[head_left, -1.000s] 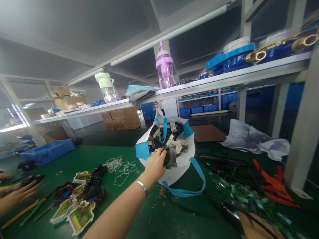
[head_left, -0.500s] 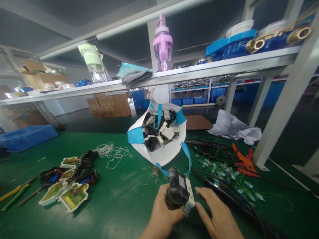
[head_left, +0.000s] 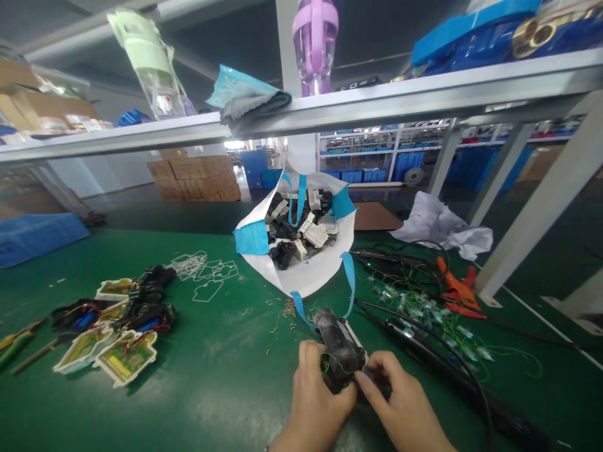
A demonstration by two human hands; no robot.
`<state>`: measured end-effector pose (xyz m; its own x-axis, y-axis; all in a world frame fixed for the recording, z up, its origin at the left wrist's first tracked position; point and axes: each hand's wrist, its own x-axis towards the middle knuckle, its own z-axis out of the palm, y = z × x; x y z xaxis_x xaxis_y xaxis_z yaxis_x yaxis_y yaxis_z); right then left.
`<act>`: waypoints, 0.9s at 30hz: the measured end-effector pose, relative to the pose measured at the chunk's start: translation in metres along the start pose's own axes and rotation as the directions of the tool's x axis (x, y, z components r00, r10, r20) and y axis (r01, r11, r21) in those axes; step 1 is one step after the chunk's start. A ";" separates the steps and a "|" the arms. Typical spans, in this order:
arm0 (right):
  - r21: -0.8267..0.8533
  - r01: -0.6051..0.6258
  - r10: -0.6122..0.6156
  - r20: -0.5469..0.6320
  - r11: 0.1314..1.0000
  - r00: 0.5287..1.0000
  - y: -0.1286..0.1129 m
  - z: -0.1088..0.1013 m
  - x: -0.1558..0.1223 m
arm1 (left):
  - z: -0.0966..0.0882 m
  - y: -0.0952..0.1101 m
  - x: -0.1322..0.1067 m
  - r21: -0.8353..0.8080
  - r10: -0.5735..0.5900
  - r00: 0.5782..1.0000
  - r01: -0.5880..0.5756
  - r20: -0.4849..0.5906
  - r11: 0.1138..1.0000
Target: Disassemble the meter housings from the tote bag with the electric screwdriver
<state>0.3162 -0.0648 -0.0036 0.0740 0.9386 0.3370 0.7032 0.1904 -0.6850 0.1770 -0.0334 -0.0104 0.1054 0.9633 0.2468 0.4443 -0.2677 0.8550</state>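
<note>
Black part (head_left: 338, 348) sits low in the middle of the picture, near the front edge of the green desk (head_left: 226, 376), and both hands hold it. One part is out of the bag and in the hands, and I think the work on it has only begun; many more like it wait in the bag.

At the far left lie pliers (head_left: 12, 342), then open cases with wires (head_left: 113, 326) in a small heap. The left hand (head_left: 316, 408) is closed around the near side of the black part. The part looks dark and chunky, with a white plate under it and thin green wire on it. The right hand (head_left: 400, 411) pinches its right end with the fingertips. Behind them the white bag (head_left: 306, 282) with blue straps stands open and full. To the right are a black cable (head_left: 447, 376) and orange clips (head_left: 455, 292).
</note>
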 end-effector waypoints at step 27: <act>-0.610 0.166 0.079 0.354 0.775 0.932 -0.012 -0.059 0.012 | -0.040 -0.027 0.028 0.047 -0.167 0.949 0.186 -0.268 0.981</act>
<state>0.3500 -0.0727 0.0467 -0.1258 0.9916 0.0314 0.9884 0.1280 -0.0813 0.1321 -0.0004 -0.0081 -0.2125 0.9535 0.2137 0.4973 -0.0827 0.8636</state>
